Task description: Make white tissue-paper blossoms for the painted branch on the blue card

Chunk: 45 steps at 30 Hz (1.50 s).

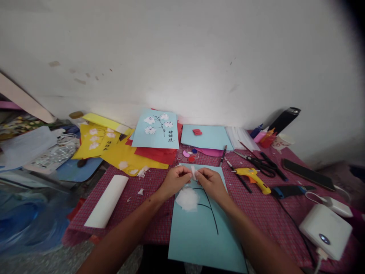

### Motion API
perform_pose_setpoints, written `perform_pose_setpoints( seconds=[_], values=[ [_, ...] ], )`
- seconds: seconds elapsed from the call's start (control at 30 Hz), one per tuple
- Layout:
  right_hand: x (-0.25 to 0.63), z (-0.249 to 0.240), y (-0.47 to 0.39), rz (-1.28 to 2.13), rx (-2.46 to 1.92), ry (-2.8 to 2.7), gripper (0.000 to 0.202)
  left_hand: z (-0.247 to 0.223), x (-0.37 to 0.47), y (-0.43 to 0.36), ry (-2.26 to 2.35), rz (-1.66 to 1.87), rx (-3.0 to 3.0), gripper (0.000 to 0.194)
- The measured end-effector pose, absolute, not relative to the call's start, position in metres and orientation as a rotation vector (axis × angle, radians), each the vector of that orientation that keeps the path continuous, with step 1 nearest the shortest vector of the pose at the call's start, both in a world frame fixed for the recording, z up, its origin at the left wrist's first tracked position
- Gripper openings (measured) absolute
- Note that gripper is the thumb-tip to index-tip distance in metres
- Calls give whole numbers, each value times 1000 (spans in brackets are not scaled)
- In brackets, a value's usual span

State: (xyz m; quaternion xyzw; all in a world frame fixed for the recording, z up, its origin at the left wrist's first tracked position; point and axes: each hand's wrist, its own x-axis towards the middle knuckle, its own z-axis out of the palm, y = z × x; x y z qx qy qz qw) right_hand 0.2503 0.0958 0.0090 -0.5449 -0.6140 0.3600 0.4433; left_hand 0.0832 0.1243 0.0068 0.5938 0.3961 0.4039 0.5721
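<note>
Between the fingertips of my left hand [177, 179] and my right hand [211, 183] is a small strip of thin white paper [193, 173]. Both hands are closed in a pinch on it, above the upper part of a light blue sheet [196, 238]. A cluster of white tissue paper [187, 199] lies on that sheet, just below my left hand. Black drawn stems [212, 209] run down the sheet from beneath my right hand. My hands and forearms hide part of the sheet.
A rolled white paper [107, 201] lies left, near white scraps [140, 191]. Finished flower picture [155, 129] and yellow sheets [128, 152] are behind. On the right are a yellow glue gun [253, 179], scissors [259, 164], a phone [308, 174], paint bottles [268, 137] and a white power bank [326, 231].
</note>
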Motion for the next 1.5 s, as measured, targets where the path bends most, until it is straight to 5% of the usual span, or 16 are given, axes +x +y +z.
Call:
perform_pose_setpoints(
  seconds=[0.27, 1.5],
  values=[
    [250, 8, 96, 951, -1298, -1509, 26, 6, 82, 124, 787, 903, 1486, 26],
    [253, 3, 97, 774, -1410, -1553, 20, 3, 82, 120, 995, 1003, 2138, 13]
  ],
)
